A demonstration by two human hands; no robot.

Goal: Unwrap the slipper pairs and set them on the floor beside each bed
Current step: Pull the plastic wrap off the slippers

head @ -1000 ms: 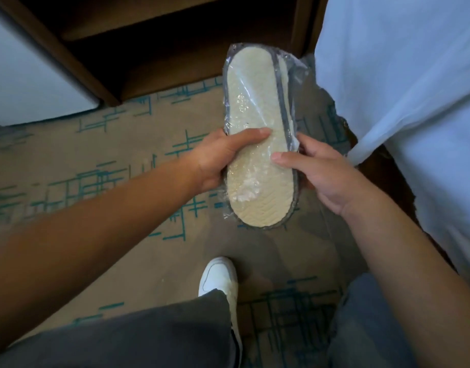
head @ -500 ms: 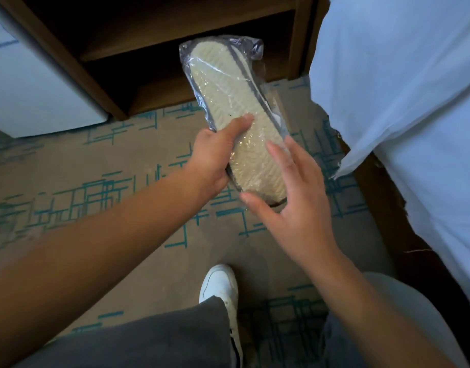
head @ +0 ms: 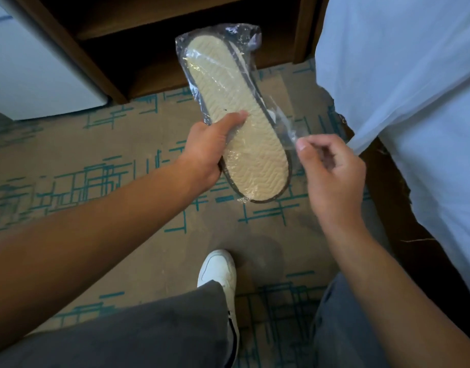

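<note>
A slipper pair (head: pixel 228 96) lies pressed together inside a clear plastic wrapper (head: pixel 244 35), cream ribbed sole facing up, dark trim around the edge. My left hand (head: pixel 210 147) grips the pack at its left edge, thumb across the sole. My right hand (head: pixel 332 171) pinches a loose flap of the wrapper (head: pixel 287 126) at the pack's right side and holds it pulled away from the slipper. The heel end of the sole (head: pixel 257 179) looks partly bare of plastic. The pack hangs above the carpet.
A bed with a white sheet (head: pixel 403 75) fills the right side. A dark wooden nightstand with an open shelf (head: pixel 138 49) stands ahead, a white cabinet (head: pixel 29 70) at the left. Below is beige carpet with teal lines (head: pixel 122 181) and my white shoe (head: pixel 218 269).
My right hand left the sole, moved to the pack's right side and pinched the wrapper, pulling a flap outward. The pack stays tilted in my left hand.
</note>
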